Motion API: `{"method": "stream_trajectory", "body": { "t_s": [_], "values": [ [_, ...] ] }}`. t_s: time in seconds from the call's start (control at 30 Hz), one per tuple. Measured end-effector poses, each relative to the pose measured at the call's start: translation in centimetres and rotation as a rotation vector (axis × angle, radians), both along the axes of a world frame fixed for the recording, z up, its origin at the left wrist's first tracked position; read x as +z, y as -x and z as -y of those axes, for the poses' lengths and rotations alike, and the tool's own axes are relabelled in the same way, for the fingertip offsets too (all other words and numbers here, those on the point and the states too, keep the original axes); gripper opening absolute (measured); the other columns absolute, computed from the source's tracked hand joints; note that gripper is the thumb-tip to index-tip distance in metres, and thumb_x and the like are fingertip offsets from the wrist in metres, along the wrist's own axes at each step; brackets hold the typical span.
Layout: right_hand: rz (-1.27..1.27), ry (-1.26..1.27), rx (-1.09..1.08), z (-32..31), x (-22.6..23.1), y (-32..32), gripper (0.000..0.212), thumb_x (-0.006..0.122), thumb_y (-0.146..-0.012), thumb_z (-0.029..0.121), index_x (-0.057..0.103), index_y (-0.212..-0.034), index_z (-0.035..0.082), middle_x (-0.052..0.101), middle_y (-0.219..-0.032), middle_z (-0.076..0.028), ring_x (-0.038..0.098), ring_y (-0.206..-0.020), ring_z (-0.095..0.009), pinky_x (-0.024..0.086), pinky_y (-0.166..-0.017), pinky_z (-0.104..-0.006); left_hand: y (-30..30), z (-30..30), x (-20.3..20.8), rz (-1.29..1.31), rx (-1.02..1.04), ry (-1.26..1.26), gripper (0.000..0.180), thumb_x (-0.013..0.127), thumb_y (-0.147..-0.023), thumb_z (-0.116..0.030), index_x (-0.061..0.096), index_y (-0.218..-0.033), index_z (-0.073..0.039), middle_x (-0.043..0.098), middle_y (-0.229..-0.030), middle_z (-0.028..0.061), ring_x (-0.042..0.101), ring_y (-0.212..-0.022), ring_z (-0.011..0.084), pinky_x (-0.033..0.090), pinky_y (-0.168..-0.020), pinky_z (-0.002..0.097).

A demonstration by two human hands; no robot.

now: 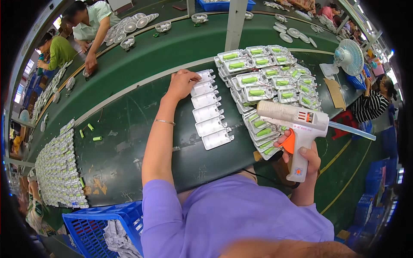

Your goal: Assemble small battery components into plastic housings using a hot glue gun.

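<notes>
In my right hand (310, 160) is a white glue gun (306, 122) with an orange trigger, a brownish nozzle cover and a clear glue stick poking from its back. Its nozzle points left. My left hand (184, 82) reaches to the far end of a column of empty white plastic shells (209, 112), its fingers closed at the edge of one of the farthest shells. Right of that column lies a big stack of white shells with green cylindrical batteries (257, 93) and thin wires in them, partly covered by the glue gun.
Three loose green batteries (97, 139) lie left on the dark bench. Many assembled parts (58, 167) are packed at its left end. A blue crate (103, 215) of white pieces stands below. Co-workers (92, 26) sit across the green conveyor (172, 47). A small fan (348, 56) is at far right.
</notes>
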State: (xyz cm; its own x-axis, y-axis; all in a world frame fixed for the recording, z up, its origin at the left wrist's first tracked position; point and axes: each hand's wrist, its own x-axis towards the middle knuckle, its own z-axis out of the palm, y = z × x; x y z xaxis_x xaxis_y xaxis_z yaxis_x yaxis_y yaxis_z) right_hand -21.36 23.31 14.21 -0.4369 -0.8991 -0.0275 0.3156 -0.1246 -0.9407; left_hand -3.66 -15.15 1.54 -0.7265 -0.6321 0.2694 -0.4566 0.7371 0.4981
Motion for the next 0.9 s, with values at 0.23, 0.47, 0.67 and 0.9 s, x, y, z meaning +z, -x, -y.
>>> {"method": "stream_trajectory", "body": {
  "t_s": [0.23, 0.47, 0.67, 0.9],
  "values": [
    [-0.057, -0.011, 0.154, 2.2, 0.3, -0.3, 0.067, 0.057, -0.071, 0.027, 0.046, -0.121, -0.016, 0.062, -0.101, -0.026, 0.067, -0.083, -0.031, 0.057, -0.065, -0.0318, -3.9, -7.3, 7.3, -0.941, 0.276, -0.613, 0.028, 0.056, -0.095, -0.017, 0.06, -0.12, -0.004, 0.066, -0.112, 0.0091, 0.062, -0.1, 0.0185, 0.049, -0.083, 0.0318],
    [0.122, -0.035, 0.382, 4.2, 1.7, -3.2, 0.065, 0.065, -0.073, 0.025, 0.047, -0.126, -0.01, 0.063, -0.107, -0.023, 0.065, -0.101, -0.032, 0.053, -0.062, -0.0275, -5.5, -23.9, 27.6, -0.852, 0.127, -0.162, 0.058, 0.047, -0.098, -0.032, 0.037, -0.139, 0.009, 0.062, -0.115, 0.0233, 0.061, -0.107, 0.03, 0.044, -0.098, 0.0422],
    [0.193, -0.038, 0.303, 3.7, 1.8, -3.9, 0.063, 0.062, -0.075, 0.023, 0.046, -0.125, -0.009, 0.061, -0.109, -0.022, 0.064, -0.103, -0.03, 0.054, -0.062, -0.0278, -5.0, -23.6, 25.3, -0.983, 0.056, -0.184, 0.062, 0.05, -0.096, -0.033, 0.037, -0.139, 0.008, 0.061, -0.115, 0.0231, 0.061, -0.107, 0.0297, 0.044, -0.098, 0.0421],
    [0.131, 0.023, 0.176, 1.2, 4.3, -1.8, 0.061, 0.057, -0.079, 0.02, 0.041, -0.13, -0.008, 0.06, -0.109, -0.02, 0.062, -0.103, -0.03, 0.053, -0.064, -0.0293, -2.1, -25.8, 26.4, -0.993, -0.08, -0.134, 0.066, 0.054, -0.092, -0.036, 0.037, -0.139, 0.008, 0.061, -0.114, 0.023, 0.06, -0.107, 0.0294, 0.044, -0.098, 0.0419]
  ]
}}
